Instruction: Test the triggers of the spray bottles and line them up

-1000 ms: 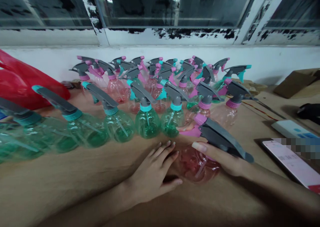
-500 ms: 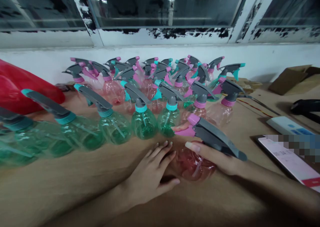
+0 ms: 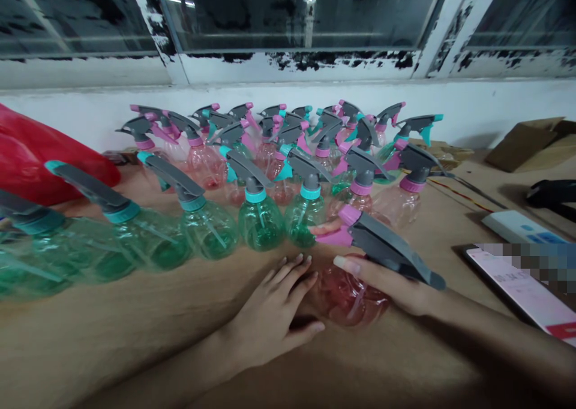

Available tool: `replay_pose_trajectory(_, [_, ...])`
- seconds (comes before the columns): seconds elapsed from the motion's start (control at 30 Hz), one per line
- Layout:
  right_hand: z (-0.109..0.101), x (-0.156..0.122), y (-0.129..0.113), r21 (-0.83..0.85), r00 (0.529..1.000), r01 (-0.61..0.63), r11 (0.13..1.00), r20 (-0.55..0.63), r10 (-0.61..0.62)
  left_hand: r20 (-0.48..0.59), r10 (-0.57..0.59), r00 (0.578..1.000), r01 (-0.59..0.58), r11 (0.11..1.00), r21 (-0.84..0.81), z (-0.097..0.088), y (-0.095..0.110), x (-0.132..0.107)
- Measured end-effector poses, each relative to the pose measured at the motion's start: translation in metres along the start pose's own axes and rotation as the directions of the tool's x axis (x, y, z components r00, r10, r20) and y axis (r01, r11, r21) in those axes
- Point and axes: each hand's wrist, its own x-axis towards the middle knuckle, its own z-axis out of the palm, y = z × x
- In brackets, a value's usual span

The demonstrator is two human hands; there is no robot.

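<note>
My right hand (image 3: pixel 391 282) is wrapped round the neck of a pink spray bottle (image 3: pixel 346 301), which stands on the table with its grey and pink trigger head turned to the left. One fingertip shows beyond the pink trigger. Flat on the table just left of that bottle lies my left hand (image 3: pixel 281 304), fingers spread and holding nothing. Behind both hands runs a row of green spray bottles, the nearest being one with a teal collar (image 3: pixel 305 214). A pink-collared bottle (image 3: pixel 360 196) stands behind the held one.
Several more pink and green spray bottles (image 3: pixel 207 163) crowd toward the wall. A red plastic bag (image 3: pixel 49 157) sits at left. On the right are a phone (image 3: pixel 517 286), a white and blue box (image 3: pixel 517 224), a black object (image 3: pixel 551 193) and an open cardboard box (image 3: pixel 531 145).
The view has shifted very slightly, so the bottles appear a little further right. Both hands and the pink spray bottle keep the same pose.
</note>
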Motion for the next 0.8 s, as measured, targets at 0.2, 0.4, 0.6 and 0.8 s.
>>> replay_pose_trajectory(0.2, [0.003,-0.006,0.011,-0.079,0.99,-0.023,0.997,-0.14,0.012,-0.005,0.005,1.0,-0.005,1.0,-0.006,-0.001,0.0,0.001])
replay_pose_trajectory(0.4, [0.002,-0.003,0.002,-0.054,0.995,-0.015,0.998,-0.099,0.009,-0.015,-0.009,1.0,0.009,1.0,-0.022,-0.001,0.0,0.0])
replay_pose_trajectory(0.6, [0.002,0.001,-0.007,-0.008,0.992,0.01,1.0,-0.128,-0.011,-0.009,-0.007,1.0,0.007,1.0,-0.016,0.0,-0.001,0.0])
replay_pose_trajectory(0.8, [0.001,0.0,-0.001,0.034,1.0,-0.012,0.999,-0.012,0.012,0.009,0.0,1.0,0.0,1.0,0.009,-0.002,0.0,0.001])
